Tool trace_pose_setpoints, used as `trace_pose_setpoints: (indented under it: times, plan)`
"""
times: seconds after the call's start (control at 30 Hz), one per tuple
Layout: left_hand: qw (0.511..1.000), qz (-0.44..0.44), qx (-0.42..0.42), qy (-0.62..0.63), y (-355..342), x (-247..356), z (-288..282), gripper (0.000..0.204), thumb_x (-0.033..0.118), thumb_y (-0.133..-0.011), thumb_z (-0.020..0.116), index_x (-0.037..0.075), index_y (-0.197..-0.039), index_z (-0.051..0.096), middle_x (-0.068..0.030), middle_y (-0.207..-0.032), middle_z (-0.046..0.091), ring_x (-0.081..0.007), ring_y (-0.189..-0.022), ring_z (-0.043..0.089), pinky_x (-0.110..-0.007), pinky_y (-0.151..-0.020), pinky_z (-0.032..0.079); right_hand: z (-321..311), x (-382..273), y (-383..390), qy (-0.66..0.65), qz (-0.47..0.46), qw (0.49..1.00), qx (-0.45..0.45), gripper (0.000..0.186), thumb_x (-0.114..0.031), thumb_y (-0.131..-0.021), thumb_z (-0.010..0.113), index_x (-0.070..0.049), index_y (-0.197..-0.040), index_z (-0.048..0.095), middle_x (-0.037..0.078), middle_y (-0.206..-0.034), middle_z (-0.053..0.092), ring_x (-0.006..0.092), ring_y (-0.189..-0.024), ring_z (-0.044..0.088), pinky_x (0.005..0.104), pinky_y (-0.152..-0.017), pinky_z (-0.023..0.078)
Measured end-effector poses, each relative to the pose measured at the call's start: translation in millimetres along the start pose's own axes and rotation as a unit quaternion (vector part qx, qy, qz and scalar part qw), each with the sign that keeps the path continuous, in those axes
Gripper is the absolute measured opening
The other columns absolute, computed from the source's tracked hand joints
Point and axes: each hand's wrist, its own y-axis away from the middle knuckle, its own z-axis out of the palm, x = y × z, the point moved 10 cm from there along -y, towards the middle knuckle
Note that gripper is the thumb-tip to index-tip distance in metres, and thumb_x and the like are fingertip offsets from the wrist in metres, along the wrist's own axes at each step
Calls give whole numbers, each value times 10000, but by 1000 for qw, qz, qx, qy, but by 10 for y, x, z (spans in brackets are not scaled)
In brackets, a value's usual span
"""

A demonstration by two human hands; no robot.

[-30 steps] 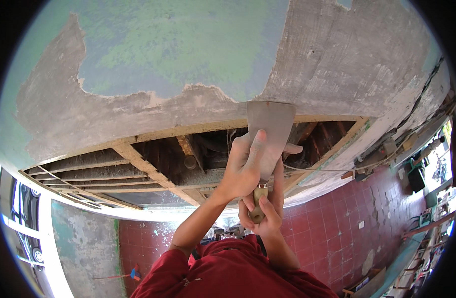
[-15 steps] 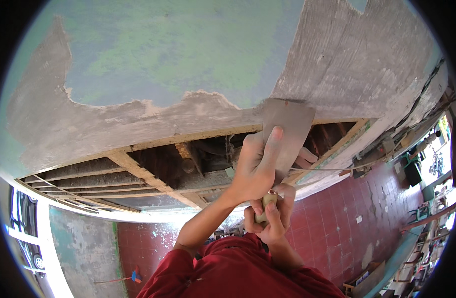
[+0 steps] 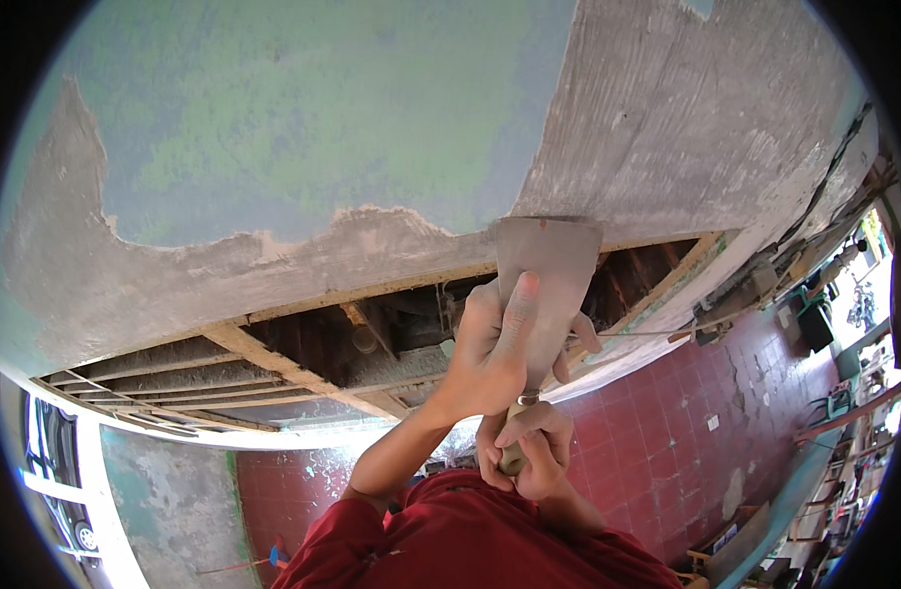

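A wide, flat scraper [image 3: 560, 257] has its broad metal edge against the painted panel [image 3: 352, 128], beside the border between green paint and bare grey. My left hand [image 3: 490, 348] grips the blade, thumb flat on its near face and fingers showing past the right edge. Below it, my right hand [image 3: 537, 444] is wrapped round the scraper's pale greenish handle [image 3: 512, 459], just under the metal collar. The panel's green-blue paint ends in a ragged, pale border, with streaky grey surface [image 3: 657, 128] to the right and below.
An opening framed by wooden battens [image 3: 274, 358] shows dark beams inside. A thin cord [image 3: 647, 334] runs right from behind my hands. Far below lies a red tiled floor [image 3: 666, 432], with a broom [image 3: 277, 558] at lower left. Furniture and clutter [image 3: 823, 471] line the right side.
The whole view has shifted slightly, while the blade's edge stays at about the same spot by the paint border. My right thumb and fingers have moved on the handle, uncovering the collar more.
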Motion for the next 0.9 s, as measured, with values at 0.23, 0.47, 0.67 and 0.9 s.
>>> trace_pose_setpoints:
  times: [0.23,0.47,0.67,0.9]
  plan:
    - [1000,-4,-14,10,-11,-50,-4,533,393,-1038,299,-81,-1099,536,-196,-730,656,-183,-505,616,-260,-439,473,-36,42,37,-77,4,997,31,213,-56,-985,293,9,-939,490,124,-620,484,95,-372,396,226,-312,312]
    - [1000,-16,-10,-2,-28,-19,10,539,386,-1039,289,-87,-1114,537,-195,-718,652,-181,-499,606,-257,-451,470,-36,22,-11,-53,-13,998,40,189,-8,-937,282,-10,-900,467,125,-601,476,89,-362,374,225,-307,289]
    - [1000,-13,-1,10,-65,36,29,514,366,-1041,287,-78,-1065,545,-180,-704,646,-176,-486,592,-260,-452,466,-10,-27,-54,-68,-13,997,29,190,-4,-932,273,-7,-898,460,123,-601,477,79,-355,366,226,-295,272]
    - [999,-37,16,19,8,-34,16,507,365,-1040,291,-71,-1031,550,-177,-689,635,-161,-479,575,-260,-450,460,-36,-31,6,-75,-10,997,26,196,4,-923,261,4,-906,456,126,-609,481,83,-349,371,227,-295,276]
